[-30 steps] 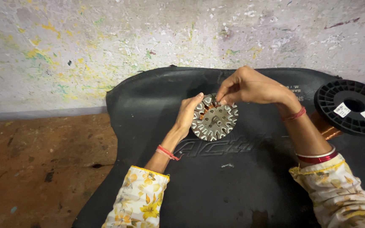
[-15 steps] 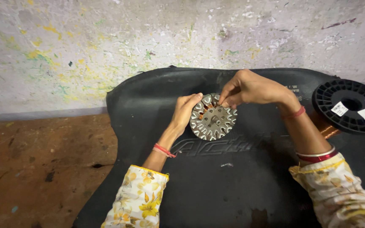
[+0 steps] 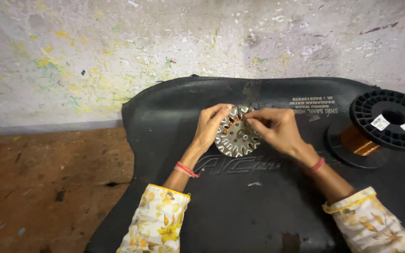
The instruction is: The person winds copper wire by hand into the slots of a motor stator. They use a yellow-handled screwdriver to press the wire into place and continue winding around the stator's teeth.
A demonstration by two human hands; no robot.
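Head view: toothed metal stator disc (image 3: pixel 234 138) lies on black rubber mat (image 3: pixel 240 206), between both hands. Left hand (image 3: pixel 210 125) grips its left rim; right hand (image 3: pixel 276 129) pinches at its upper edge. Black wire spool (image 3: pixel 387 119) sits well right.

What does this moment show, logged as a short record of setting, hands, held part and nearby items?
setting: black rubber mat on a brown floor, against a paint-flecked wall
left hand: grips the left edge of the toothed metal disc
right hand: fingertips pinch at the disc's upper rim, where copper-coloured winding shows
disc: round, silvery, slotted edge, lying on the mat
nearby: black spool of copper wire at the right, apart from both hands
clothing: floral sleeves, red wrist threads
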